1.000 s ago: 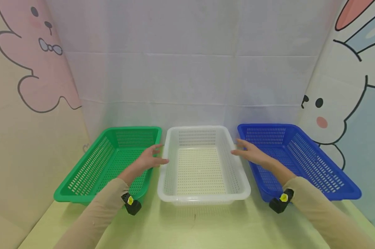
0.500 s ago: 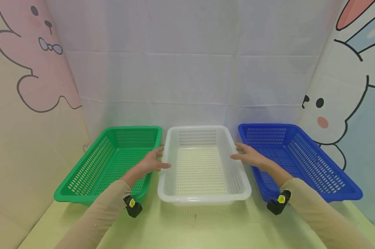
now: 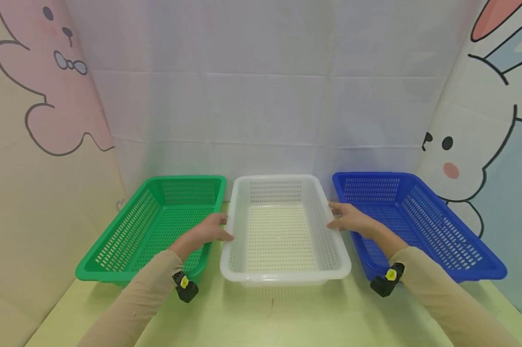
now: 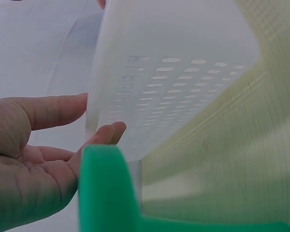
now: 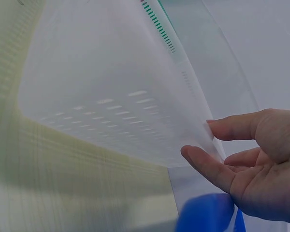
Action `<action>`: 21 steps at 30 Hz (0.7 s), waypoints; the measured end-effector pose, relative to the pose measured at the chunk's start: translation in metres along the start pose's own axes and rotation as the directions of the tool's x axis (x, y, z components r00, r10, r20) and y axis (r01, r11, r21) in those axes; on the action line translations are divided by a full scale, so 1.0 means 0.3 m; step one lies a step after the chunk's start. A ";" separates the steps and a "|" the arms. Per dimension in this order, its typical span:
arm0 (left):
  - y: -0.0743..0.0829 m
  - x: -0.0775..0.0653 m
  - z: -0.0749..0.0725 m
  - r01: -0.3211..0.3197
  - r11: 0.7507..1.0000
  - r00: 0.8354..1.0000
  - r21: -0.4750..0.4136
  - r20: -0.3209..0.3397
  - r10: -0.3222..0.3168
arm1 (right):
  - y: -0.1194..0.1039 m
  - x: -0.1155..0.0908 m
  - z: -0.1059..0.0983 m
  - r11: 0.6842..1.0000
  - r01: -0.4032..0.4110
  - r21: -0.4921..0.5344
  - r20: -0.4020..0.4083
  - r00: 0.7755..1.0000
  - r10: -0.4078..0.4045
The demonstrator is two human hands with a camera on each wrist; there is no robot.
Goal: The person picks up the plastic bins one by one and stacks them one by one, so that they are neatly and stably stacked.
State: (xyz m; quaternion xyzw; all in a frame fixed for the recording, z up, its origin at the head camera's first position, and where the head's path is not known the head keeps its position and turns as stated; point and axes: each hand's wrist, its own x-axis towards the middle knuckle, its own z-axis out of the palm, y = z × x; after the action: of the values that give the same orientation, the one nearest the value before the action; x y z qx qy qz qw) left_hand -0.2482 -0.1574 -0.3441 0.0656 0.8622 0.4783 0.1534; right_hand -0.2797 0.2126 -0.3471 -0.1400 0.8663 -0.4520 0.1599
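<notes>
A white plastic basket (image 3: 282,277) with a slotted floor stands in the middle of the table, nothing inside it. My left hand (image 3: 206,230) holds its left rim: in the left wrist view the thumb (image 4: 63,110) meets the rim and the fingertips (image 4: 117,129) lie against the outer wall beneath. On the opposite side my right hand (image 3: 352,220) pinches the right rim, its thumb (image 5: 232,126) at the edge and a forefinger (image 5: 203,162) below it. Some fingers of both hands are hidden behind the rim in the head view.
At the left stands a green basket (image 3: 109,276), its near-right edge under my left forearm. A blue basket (image 3: 469,272) is at the right, partly behind my right wrist. All three rest on a pale green table (image 3: 261,323) before a white curtain (image 3: 261,106).
Both hands have come in from beside the white basket and lowered onto its side rims, thumbs closing on the edge. The baskets have stayed in place.
</notes>
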 end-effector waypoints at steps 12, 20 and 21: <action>0.004 0.001 0.001 0.009 1.000 1.000 0.000 -0.004 -0.009 | 0.008 0.010 -0.007 1.000 -0.030 0.003 0.004 1.000 0.030; 0.002 0.001 0.004 0.005 1.000 1.000 0.003 -0.011 -0.005 | -0.012 0.010 -0.002 0.998 -0.056 0.002 -0.015 0.998 0.056; 0.001 0.002 0.003 0.006 1.000 1.000 0.005 -0.011 -0.006 | -0.013 0.011 -0.002 0.998 -0.061 0.002 -0.020 0.998 0.061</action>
State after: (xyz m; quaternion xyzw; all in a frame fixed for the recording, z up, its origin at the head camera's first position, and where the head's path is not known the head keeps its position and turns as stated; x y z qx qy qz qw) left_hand -0.2483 -0.1563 -0.3444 0.0607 0.8645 0.4758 0.1501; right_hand -0.2826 0.2097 -0.3441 -0.1088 0.8714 -0.4489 0.1650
